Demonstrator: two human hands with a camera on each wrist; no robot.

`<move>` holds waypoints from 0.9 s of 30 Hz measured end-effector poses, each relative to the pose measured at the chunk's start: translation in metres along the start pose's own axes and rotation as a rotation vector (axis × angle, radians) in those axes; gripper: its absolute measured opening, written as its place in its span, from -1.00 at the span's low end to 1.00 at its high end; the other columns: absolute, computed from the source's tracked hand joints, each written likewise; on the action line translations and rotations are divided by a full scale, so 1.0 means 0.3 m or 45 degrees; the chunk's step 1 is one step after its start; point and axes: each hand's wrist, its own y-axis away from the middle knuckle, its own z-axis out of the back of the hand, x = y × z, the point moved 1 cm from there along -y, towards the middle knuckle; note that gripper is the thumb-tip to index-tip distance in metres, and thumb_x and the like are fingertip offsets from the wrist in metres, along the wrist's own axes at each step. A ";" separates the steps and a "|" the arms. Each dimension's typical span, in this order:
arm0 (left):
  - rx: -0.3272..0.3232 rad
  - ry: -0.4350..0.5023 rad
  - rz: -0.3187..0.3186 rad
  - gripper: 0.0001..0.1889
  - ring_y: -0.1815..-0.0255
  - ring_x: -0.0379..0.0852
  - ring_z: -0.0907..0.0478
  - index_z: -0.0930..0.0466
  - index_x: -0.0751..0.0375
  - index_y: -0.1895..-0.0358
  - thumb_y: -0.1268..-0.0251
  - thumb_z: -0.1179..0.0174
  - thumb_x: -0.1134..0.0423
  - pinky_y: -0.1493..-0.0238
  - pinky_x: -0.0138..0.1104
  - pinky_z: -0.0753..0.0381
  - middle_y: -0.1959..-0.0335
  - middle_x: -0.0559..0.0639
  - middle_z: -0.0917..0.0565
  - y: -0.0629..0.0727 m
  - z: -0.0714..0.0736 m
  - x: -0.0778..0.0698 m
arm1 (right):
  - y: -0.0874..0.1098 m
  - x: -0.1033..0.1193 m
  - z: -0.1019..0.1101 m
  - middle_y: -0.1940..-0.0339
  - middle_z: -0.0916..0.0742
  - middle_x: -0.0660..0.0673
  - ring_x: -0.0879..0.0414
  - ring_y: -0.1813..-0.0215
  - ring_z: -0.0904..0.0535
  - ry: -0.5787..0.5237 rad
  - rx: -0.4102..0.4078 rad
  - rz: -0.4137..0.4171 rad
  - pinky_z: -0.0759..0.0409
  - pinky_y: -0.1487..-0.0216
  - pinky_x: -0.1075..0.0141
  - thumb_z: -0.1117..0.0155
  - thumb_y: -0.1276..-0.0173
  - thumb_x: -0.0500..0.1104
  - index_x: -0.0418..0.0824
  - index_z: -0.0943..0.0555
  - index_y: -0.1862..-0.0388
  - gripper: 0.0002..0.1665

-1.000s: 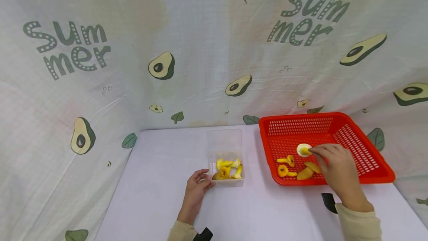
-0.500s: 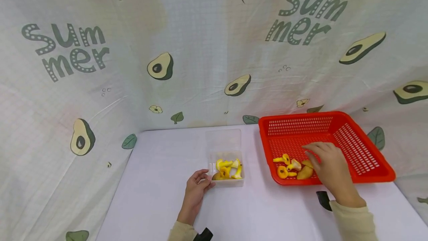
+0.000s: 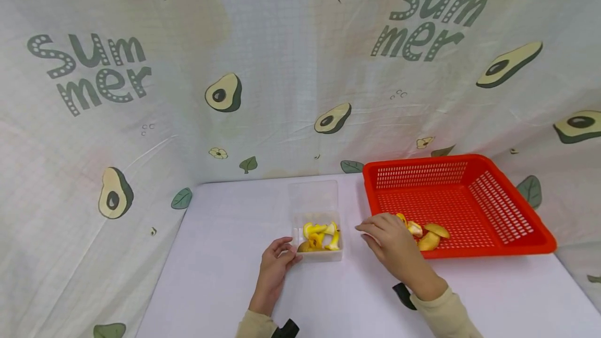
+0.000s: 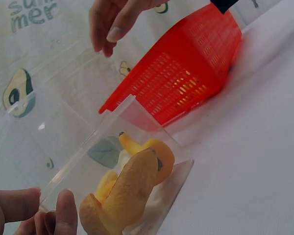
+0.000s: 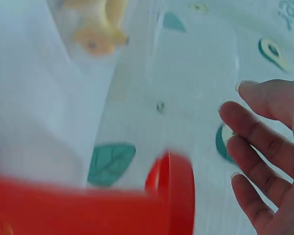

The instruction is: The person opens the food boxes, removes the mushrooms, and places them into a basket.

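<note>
My left hand (image 3: 276,270) holds the near left corner of a small clear plastic box (image 3: 319,257), thumb and fingertips at its wall in the left wrist view. Inside lie several yellow mushrooms (image 3: 334,240) and a brown mushroom (image 4: 132,188). My right hand (image 3: 396,249) hovers at the near left corner of a red plastic basket (image 3: 526,250), with bent, spread fingers and nothing between them in the right wrist view. A brown-capped mushroom (image 3: 429,241), a pale one (image 3: 415,229) and part of a yellow one (image 3: 401,218) show in the basket; the hand hides others.
The box's clear lid (image 3: 313,195) lies folded back behind it on the white table (image 3: 225,233). A cloth with avocado prints (image 3: 281,67) hangs behind the table. Beige sleeves and black wrist straps (image 3: 405,296) cover my wrists.
My right hand released a pale yellow mushroom among the others in the basket, then moved left toward the box, its fingers empty. The left hand stayed at the box corner.
</note>
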 end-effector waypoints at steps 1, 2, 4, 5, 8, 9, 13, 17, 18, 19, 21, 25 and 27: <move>0.001 0.004 0.000 -0.58 0.22 -0.17 -0.59 -0.37 0.60 -0.32 -0.48 -0.19 0.57 0.05 -0.35 -0.84 0.17 0.03 -0.53 0.000 0.000 0.000 | -0.007 0.015 -0.018 0.17 -0.79 -0.01 0.02 0.04 -0.65 -0.012 0.018 0.003 -0.75 0.00 0.02 -0.72 -0.03 -0.37 -0.13 -0.82 0.15 -0.61; 0.001 0.006 0.000 -0.58 0.22 -0.17 -0.59 -0.38 0.60 -0.31 -0.48 -0.19 0.57 0.05 -0.35 -0.84 0.18 0.02 -0.53 0.000 0.000 0.001 | -0.014 0.028 -0.036 0.16 -0.79 0.00 0.04 0.03 -0.65 -0.025 0.039 0.004 -0.75 -0.01 0.04 -0.72 -0.03 -0.36 -0.12 -0.82 0.15 -0.61; 0.003 0.007 0.000 -0.59 0.22 -0.17 -0.60 -0.38 0.60 -0.31 -0.48 -0.18 0.58 0.05 -0.35 -0.84 0.18 0.00 -0.53 -0.001 0.002 0.002 | -0.029 0.052 -0.069 0.16 -0.79 0.02 0.05 0.02 -0.64 -0.039 0.078 0.001 -0.74 -0.04 0.06 -0.73 -0.03 -0.34 -0.10 -0.82 0.14 -0.60; 0.003 0.005 0.002 -0.59 0.23 -0.17 -0.60 -0.38 0.60 -0.32 -0.48 -0.18 0.58 0.05 -0.36 -0.83 0.18 -0.01 -0.53 -0.001 0.003 0.003 | -0.037 0.062 -0.085 0.16 -0.79 0.03 0.06 0.02 -0.64 -0.046 0.102 -0.002 -0.74 -0.05 0.07 -0.74 -0.04 -0.33 -0.09 -0.82 0.13 -0.60; 0.004 0.002 0.004 -0.59 0.23 -0.17 -0.60 -0.38 0.60 -0.32 -0.48 -0.17 0.58 0.05 -0.36 -0.83 0.19 -0.03 -0.52 -0.003 0.003 0.003 | -0.060 0.087 -0.125 0.13 -0.79 0.02 0.06 0.00 -0.63 -0.053 0.169 -0.012 -0.72 -0.10 0.06 -0.74 -0.07 -0.28 -0.08 -0.82 0.10 -0.60; 0.003 0.002 0.005 -0.59 0.23 -0.17 -0.59 -0.38 0.61 -0.32 -0.48 -0.17 0.58 0.05 -0.36 -0.83 0.19 -0.03 -0.52 -0.002 0.003 0.002 | -0.068 0.094 -0.137 0.12 -0.80 0.02 0.06 0.00 -0.62 -0.053 0.193 -0.012 -0.71 -0.12 0.06 -0.73 -0.09 -0.26 -0.08 -0.82 0.08 -0.61; 0.006 0.003 -0.001 -0.59 0.23 -0.18 -0.58 -0.37 0.61 -0.32 -0.48 -0.17 0.59 0.06 -0.36 -0.83 0.18 -0.03 -0.52 -0.002 0.003 0.001 | -0.101 0.112 -0.176 0.10 -0.80 0.00 0.05 -0.02 -0.62 -0.060 0.276 0.002 -0.69 -0.17 0.07 -0.69 -0.17 -0.20 -0.11 -0.82 0.06 -0.65; 0.010 0.001 -0.009 -0.58 0.21 -0.18 -0.58 -0.37 0.61 -0.32 -0.48 -0.16 0.59 0.06 -0.36 -0.83 0.18 -0.02 -0.51 -0.001 0.003 0.001 | -0.126 0.118 -0.208 0.11 -0.79 0.02 0.05 -0.02 -0.62 -0.071 0.339 0.003 -0.67 -0.19 0.09 -0.69 -0.18 -0.18 -0.11 -0.82 0.07 -0.68; 0.010 0.001 -0.009 -0.58 0.21 -0.18 -0.58 -0.37 0.61 -0.32 -0.48 -0.16 0.59 0.06 -0.36 -0.83 0.18 -0.03 -0.51 0.000 0.003 0.001 | -0.130 0.118 -0.216 0.11 -0.79 0.03 0.05 -0.02 -0.61 -0.069 0.352 0.000 -0.66 -0.19 0.09 -0.69 -0.18 -0.17 -0.11 -0.82 0.07 -0.67; 0.009 0.004 -0.009 -0.58 0.21 -0.18 -0.59 -0.37 0.61 -0.32 -0.48 -0.17 0.59 0.06 -0.36 -0.83 0.18 -0.02 -0.51 0.000 0.003 0.000 | -0.135 0.119 -0.223 0.12 -0.79 0.03 0.05 -0.02 -0.61 -0.065 0.361 0.001 -0.66 -0.18 0.09 -0.70 -0.17 -0.18 -0.11 -0.82 0.08 -0.67; 0.010 0.005 -0.011 -0.58 0.20 -0.18 -0.59 -0.37 0.61 -0.32 -0.47 -0.18 0.58 0.06 -0.36 -0.83 0.18 -0.02 -0.51 0.000 0.003 0.000 | -0.142 0.120 -0.239 0.13 -0.79 0.03 0.05 -0.01 -0.61 -0.057 0.379 0.000 -0.65 -0.18 0.09 -0.71 -0.16 -0.17 -0.11 -0.83 0.09 -0.67; 0.012 0.005 -0.014 -0.59 0.20 -0.17 -0.59 -0.38 0.60 -0.31 -0.48 -0.18 0.58 0.05 -0.35 -0.83 0.18 -0.01 -0.51 0.000 0.003 0.001 | -0.153 0.123 -0.266 0.19 -0.80 0.03 0.05 0.04 -0.62 -0.032 0.415 -0.001 -0.64 -0.14 0.10 -0.71 -0.15 -0.15 -0.12 -0.85 0.14 -0.71; 0.013 -0.002 -0.014 -0.58 0.21 -0.18 -0.60 -0.38 0.60 -0.32 -0.48 -0.18 0.58 0.05 -0.36 -0.83 0.18 -0.02 -0.51 -0.001 0.003 0.003 | -0.156 0.124 -0.278 0.22 -0.81 0.03 0.05 0.07 -0.61 -0.029 0.448 -0.015 -0.64 -0.12 0.11 -0.70 -0.16 -0.15 -0.12 -0.85 0.16 -0.74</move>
